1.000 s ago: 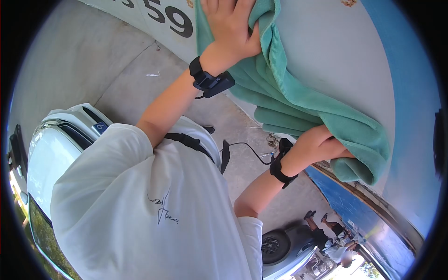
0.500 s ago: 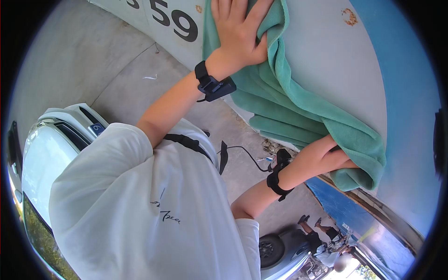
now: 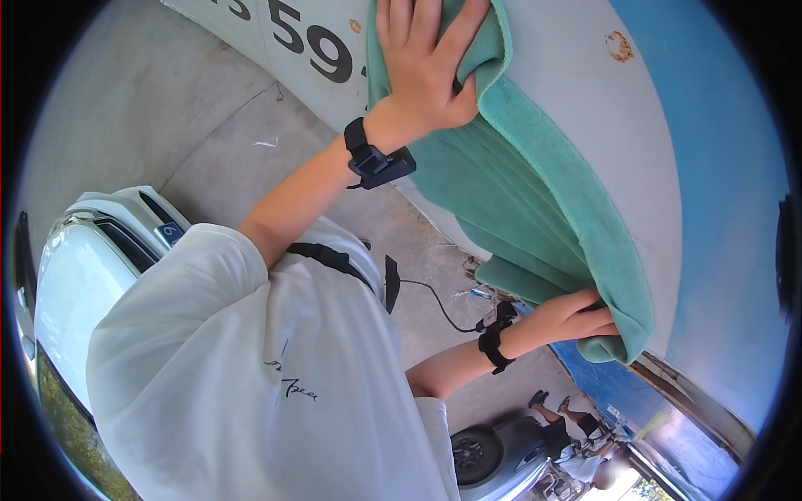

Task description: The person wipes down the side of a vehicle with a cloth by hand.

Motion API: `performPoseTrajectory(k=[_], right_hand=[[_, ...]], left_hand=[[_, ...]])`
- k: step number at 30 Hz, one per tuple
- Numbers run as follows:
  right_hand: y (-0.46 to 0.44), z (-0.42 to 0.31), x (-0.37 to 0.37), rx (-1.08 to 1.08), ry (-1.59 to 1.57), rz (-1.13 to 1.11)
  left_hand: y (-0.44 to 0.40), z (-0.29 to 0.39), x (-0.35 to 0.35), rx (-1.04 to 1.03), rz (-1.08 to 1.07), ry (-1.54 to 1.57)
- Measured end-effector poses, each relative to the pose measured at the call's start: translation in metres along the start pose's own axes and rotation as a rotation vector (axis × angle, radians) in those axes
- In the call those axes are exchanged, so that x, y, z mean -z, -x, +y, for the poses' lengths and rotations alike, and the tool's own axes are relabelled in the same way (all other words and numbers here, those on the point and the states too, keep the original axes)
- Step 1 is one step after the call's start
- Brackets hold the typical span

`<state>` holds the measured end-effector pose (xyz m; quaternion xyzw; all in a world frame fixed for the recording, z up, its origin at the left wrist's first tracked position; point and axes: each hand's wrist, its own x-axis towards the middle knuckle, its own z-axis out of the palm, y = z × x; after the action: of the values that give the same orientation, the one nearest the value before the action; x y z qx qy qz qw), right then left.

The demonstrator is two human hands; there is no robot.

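Note:
A green cloth towel (image 3: 526, 192) hangs in folds against a white painted wall panel (image 3: 576, 92). Flat on its upper end lies my left hand (image 3: 426, 75), fingers spread and pressing it to the panel. Lower down, the towel's near corner is pinched in my right hand (image 3: 576, 317), whose fingertips are partly covered by the fabric. Between the two hands the towel's edge runs fairly taut. Each wrist carries a black strap with a small box, the left one (image 3: 380, 163) and the right one (image 3: 499, 334).
Black digits (image 3: 313, 42) and a rust spot (image 3: 619, 47) mark the panel, with a blue area (image 3: 710, 167) beside it. A white car (image 3: 83, 267) stands on the concrete floor (image 3: 217, 117) behind me. Another person (image 3: 581, 455) is near a grey vehicle (image 3: 501, 455).
My right hand has moved down and slightly left with the towel corner. The towel is pulled straighter and its bunched folds have spread out. My left hand stays about where it was.

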<state>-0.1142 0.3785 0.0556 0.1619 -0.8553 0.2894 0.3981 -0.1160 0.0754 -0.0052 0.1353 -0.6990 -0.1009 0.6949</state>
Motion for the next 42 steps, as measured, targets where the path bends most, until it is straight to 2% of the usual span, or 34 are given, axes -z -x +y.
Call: performPoseTrajectory(k=[4, 8, 12, 13, 16, 19, 21, 24, 26, 29, 32, 35, 38, 42], right_hand=[[0.023, 0.001, -0.021, -0.127, -0.075, -0.04], [0.098, 0.038, -0.061, 0.008, 0.023, -0.199], [0.093, 0.043, -0.05, -0.001, -0.059, -0.269], [0.084, 0.047, -0.044, 0.048, 0.008, -0.212], [0.053, 0.04, -0.025, 0.008, 0.008, -0.042], [0.039, 0.05, -0.019, -0.005, -0.048, -0.047], [0.051, 0.054, -0.032, 0.094, 0.095, 0.022], [0.078, 0.051, -0.05, 0.145, 0.184, -0.011], [0.096, 0.055, -0.057, 0.109, 0.11, -0.071], [0.112, 0.062, -0.055, 0.097, 0.085, -0.117], [0.117, 0.074, -0.048, 0.179, 0.087, -0.204], [0.109, 0.059, -0.035, 0.18, 0.028, -0.289], [0.106, 0.047, -0.025, 0.033, -0.133, -0.116], [0.09, 0.051, -0.021, -0.052, -0.067, -0.02]], left_hand=[[0.003, -0.011, -0.008, -0.066, 0.046, -0.022], [-0.003, -0.005, -0.002, -0.056, 0.028, 0.009], [-0.013, -0.01, 0.004, -0.095, 0.018, -0.043], [-0.018, -0.007, 0.003, -0.094, 0.032, -0.038], [-0.028, 0.002, 0.005, -0.093, 0.07, -0.004], [-0.029, 0.008, 0.002, -0.129, 0.074, 0.008], [-0.025, 0.0, 0.0, -0.161, 0.081, -0.003], [-0.022, -0.007, 0.002, -0.184, 0.081, -0.007], [-0.017, -0.002, 0.001, -0.18, 0.072, 0.0], [0.006, 0.023, 0.008, -0.038, -0.023, -0.054], [0.038, 0.044, 0.009, 0.125, -0.124, -0.055], [0.037, 0.052, 0.011, 0.092, -0.146, -0.05], [0.034, 0.051, 0.012, 0.059, -0.128, -0.008], [0.043, 0.035, 0.008, 0.016, -0.131, -0.019]])
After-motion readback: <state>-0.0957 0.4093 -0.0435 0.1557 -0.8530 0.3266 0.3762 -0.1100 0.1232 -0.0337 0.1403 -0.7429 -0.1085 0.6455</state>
